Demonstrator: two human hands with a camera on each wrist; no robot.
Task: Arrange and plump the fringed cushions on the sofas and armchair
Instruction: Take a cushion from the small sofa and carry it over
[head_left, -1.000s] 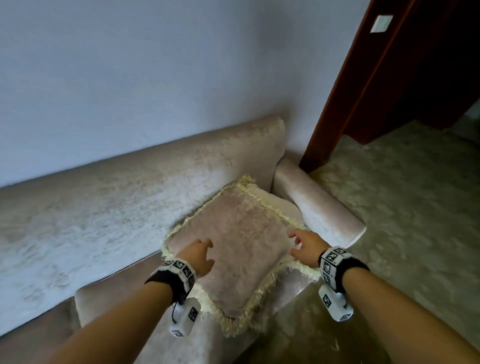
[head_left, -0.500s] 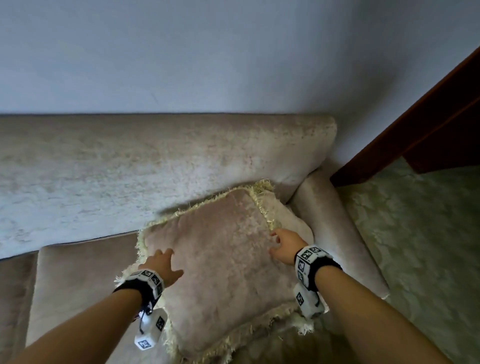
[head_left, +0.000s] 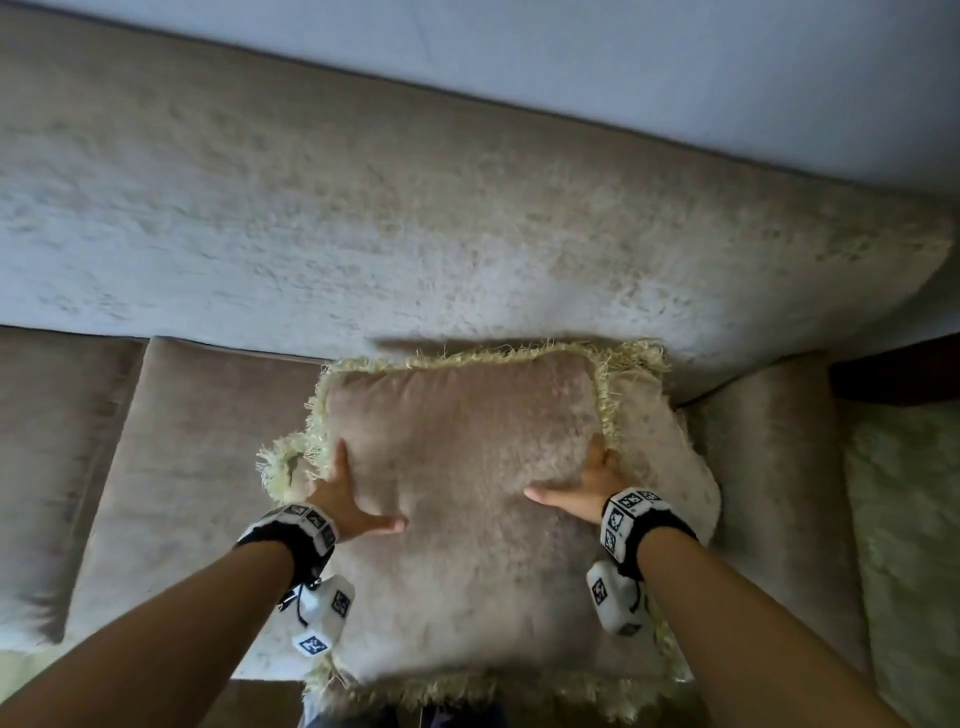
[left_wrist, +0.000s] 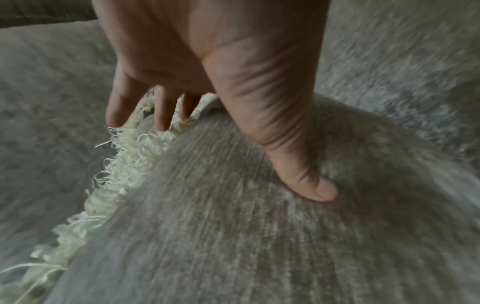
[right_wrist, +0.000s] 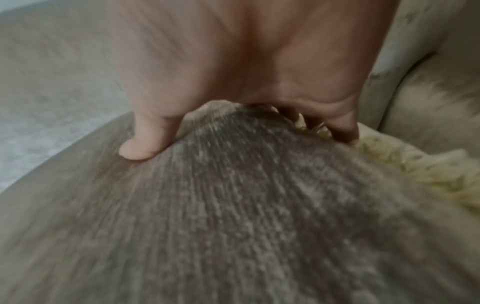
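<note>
I've got the square taupe velvet cushion with cream fringe (head_left: 467, 499) gripped at both side edges, it sits on the beige velvet sofa (head_left: 363, 218) seat at the right end, top edge against the backrest, just beside the rounded sofa armrest (head_left: 769, 467). My left hand (head_left: 345, 501) clamps the left edge: thumb pressed into the front face, fingers (left_wrist: 116, 107) wrapped behind through the fringe. My right hand (head_left: 587, 488) mirrors it on the right edge, thumb on the face, fingers (right_wrist: 345, 131) curled round the fringe; wrist view blurred but grip reads clear. A second paler fringed cushion (head_left: 670, 441) lies behind and under it, poking out on the right. Step in hand looks like the plump/position of this front cushion. Next move, I'd judge: squeeze both sides inward to puff the filling, then stand it squarer against the backrest without dragging the paler one out of place. Fringe may snag between my fingers.
</note>
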